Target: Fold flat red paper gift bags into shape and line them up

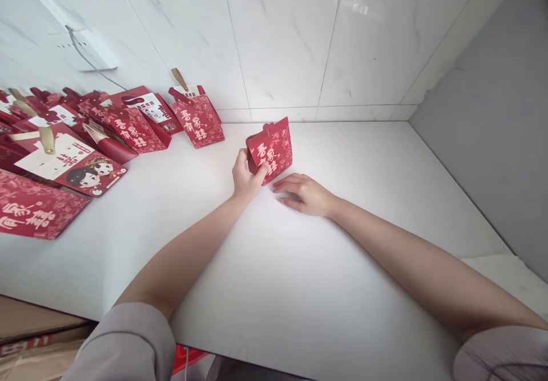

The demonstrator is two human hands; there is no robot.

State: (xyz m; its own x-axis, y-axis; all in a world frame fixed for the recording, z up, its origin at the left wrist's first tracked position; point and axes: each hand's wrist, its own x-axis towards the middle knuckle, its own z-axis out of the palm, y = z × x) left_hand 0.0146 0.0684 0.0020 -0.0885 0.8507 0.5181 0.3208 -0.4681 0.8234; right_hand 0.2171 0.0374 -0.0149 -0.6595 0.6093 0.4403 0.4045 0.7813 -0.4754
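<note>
A small red gift bag (280, 144) with pale Chinese lettering stands tilted on the white table, a short red loop at its top. My left hand (248, 178) grips it at the lower left, thumb on the front and fingers behind, where they are partly hidden. Just right of the bag's bottom corner, my right hand (303, 194) rests low over the tabletop, fingers loosely apart and holding nothing. Another red gift bag (197, 121) with a gold ribbon loop stands by the wall to the left.
Several more red gift bags (132, 130) crowd the table's left side, one printed with a cartoon couple (92, 173). Behind the white table (274, 290) rises a marble-tiled wall (282, 39). A cable (85, 56) hangs at the upper left. Cardboard boxes (38, 318) sit below the near left edge.
</note>
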